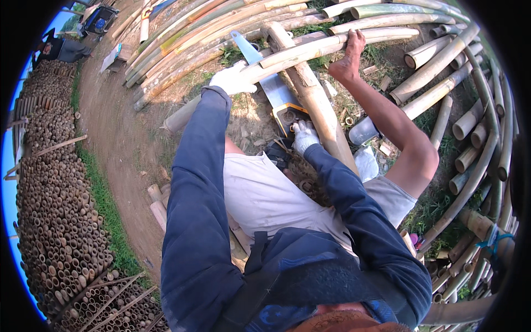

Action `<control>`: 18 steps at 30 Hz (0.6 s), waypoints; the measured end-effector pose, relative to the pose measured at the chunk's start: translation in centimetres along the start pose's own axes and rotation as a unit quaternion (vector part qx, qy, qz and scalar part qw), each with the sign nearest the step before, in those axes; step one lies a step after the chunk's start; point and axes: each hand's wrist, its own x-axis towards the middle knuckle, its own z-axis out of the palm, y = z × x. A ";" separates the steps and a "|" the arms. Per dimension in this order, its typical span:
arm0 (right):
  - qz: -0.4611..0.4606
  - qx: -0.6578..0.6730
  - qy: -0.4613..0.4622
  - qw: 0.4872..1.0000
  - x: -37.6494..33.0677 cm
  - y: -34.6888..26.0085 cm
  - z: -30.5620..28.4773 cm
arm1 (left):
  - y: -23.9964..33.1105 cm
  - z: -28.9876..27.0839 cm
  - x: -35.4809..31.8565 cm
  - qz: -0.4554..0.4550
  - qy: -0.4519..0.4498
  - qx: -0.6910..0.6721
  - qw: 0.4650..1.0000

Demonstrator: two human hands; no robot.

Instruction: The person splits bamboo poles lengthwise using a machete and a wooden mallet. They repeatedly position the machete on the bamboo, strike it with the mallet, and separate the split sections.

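Note:
My left hand (233, 79), in a white glove, is closed round a long bamboo pole (310, 51) slanting across in front of me. In my right hand (303, 136), also gloved in white, is the yellow-and-black handle of a handsaw (275, 88). Its blade shows on both sides of the pole, close to my left hand; how deep it sits in the bamboo I cannot tell. The pole lies over a thick bamboo post (314, 95). My bare right foot (347, 62) presses on the pole, right of the post.
Long bamboo poles (204, 41) lie side by side at the far left. More cut poles (426, 66) are piled along the right. A tall stack of bamboo ends (61, 221) lines the left beyond a dirt path (113, 149). A clear plastic container (363, 131) lies right of the post. Another person (61, 48) sits far left.

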 end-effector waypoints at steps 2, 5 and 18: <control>-0.008 0.029 0.011 0.999 1.0 0.1 -0.7 | -0.5 0.4 0.2 0.018 0.009 -0.029 0.999; -0.018 0.043 0.023 0.999 2.1 0.2 -1.6 | -0.9 0.6 0.5 0.012 0.001 -0.009 1.000; -0.179 0.196 0.137 0.954 -15.6 0.0 -18.2 | 0.0 0.0 -1.0 -0.001 0.111 -0.063 0.992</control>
